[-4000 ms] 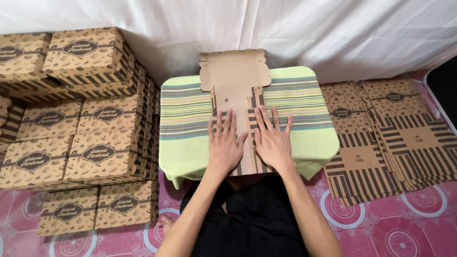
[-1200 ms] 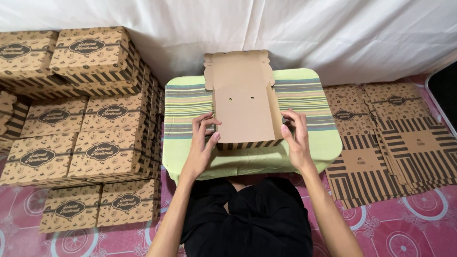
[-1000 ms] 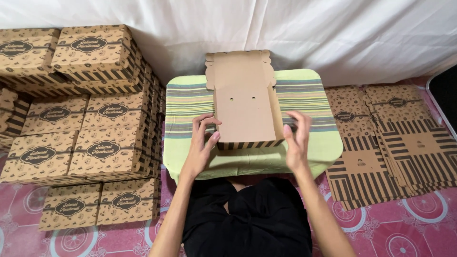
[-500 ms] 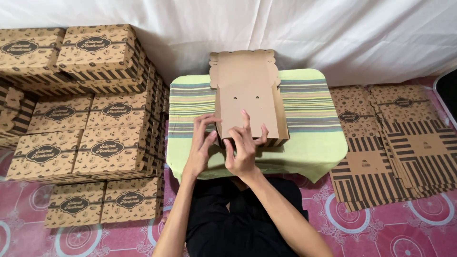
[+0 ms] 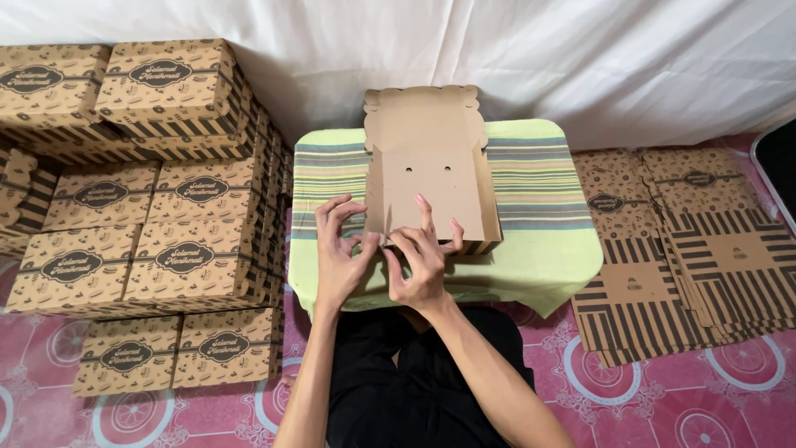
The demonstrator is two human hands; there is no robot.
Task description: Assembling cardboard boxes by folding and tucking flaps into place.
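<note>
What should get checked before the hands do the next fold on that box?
1. Both hands at the near edge of the box: ok, left hand and right hand are there.
2. Box sits on the small table: ok.
3. Far lid flap lies open and flat: ok.
4. Near front wall locked in place: cannot tell, fingers cover it.
5. Flat boxes ready on the right: ok.
6. Finished boxes stacked clear of the table: ok, though close.

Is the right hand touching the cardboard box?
Touching: the head view shows the right hand with fingertips pressed onto the near panel of the cardboard box.
</note>
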